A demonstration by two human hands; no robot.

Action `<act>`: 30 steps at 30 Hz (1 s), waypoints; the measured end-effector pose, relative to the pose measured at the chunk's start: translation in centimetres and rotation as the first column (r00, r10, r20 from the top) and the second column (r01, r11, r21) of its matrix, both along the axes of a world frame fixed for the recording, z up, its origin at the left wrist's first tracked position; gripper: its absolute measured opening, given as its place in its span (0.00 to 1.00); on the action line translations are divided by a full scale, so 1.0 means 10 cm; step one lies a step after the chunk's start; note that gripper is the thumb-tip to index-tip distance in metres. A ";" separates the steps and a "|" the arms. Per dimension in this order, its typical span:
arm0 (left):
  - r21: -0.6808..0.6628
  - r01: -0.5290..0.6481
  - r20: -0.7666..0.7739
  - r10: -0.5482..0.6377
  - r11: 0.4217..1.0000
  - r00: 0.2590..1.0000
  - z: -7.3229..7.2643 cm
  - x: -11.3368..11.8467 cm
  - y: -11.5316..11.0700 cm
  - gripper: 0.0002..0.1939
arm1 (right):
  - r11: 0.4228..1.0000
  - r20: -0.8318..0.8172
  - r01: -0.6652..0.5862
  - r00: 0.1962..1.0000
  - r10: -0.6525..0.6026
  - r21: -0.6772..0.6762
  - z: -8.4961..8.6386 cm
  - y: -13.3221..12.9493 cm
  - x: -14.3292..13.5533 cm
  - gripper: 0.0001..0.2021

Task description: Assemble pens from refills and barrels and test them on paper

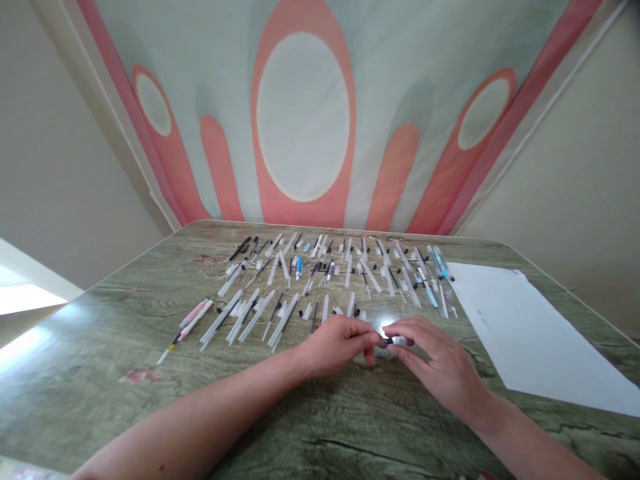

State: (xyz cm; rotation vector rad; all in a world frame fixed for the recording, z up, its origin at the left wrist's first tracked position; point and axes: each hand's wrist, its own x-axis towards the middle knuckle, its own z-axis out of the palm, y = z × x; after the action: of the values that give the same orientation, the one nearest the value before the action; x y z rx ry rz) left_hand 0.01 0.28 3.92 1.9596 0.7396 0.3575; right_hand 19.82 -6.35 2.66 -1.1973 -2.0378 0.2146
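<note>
Down at the near side of the wooden table [345,427], both hands meet just right of centre, and a small dark part [387,341] sits right between their fingertips. Its long axis runs roughly left to right, pointing from one hand to the other, so neither is clearly nearer! The left hand [343,341] is curled, pinching its left end; the right hand [437,352] has thumb and fingers bent around the right end, though whether they actually squeeze it, I can't tell. Out left, pink pens [195,318] lie aslant; just beyond the hands comes a row of clear tubes [257,317], and over right, a white sheet of paper [540,340]. Farther on, a blue pen [299,268], then a black pen [240,249] at far left, and behind everything, the wall hanging [303,120]. Labels, brands? No writing readable anywhere.
</note>
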 end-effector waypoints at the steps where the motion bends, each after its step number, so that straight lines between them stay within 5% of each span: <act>1: 0.001 -0.001 0.002 0.001 1.000 1.000 0.00 0.00 0.00 0.20 | 0.999 0.012 -0.015 1.000 0.015 0.030 0.00 0.00 0.00 0.09; 15: -0.080 0.042 0.009 -0.041 0.996 0.999 0.00 0.00 -0.02 0.16 | 0.989 0.044 -0.107 0.994 0.103 0.106 0.05 -0.01 0.01 0.07; 19: -0.111 -0.019 -0.004 0.019 0.994 1.000 -0.02 0.01 -0.01 0.18 | 0.997 -0.133 0.062 0.989 -0.066 -0.033 0.08 -0.02 0.01 0.05; 24: -0.246 -0.053 0.053 0.068 0.968 0.996 -0.06 0.00 0.05 0.18 | 0.929 -0.288 0.224 0.906 -0.310 -0.294 -0.01 0.06 0.13 0.10; 30: -0.340 -0.068 0.101 0.108 0.938 0.989 -0.12 0.00 0.09 0.18 | 0.842 -0.141 0.338 0.893 -0.428 -0.419 -0.11 0.16 0.26 0.15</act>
State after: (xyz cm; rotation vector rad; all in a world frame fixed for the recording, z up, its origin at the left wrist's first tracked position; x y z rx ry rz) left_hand -0.03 1.22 2.68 1.5740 0.7593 0.3713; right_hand 22.40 -4.74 1.58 -1.7144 -1.5488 0.5485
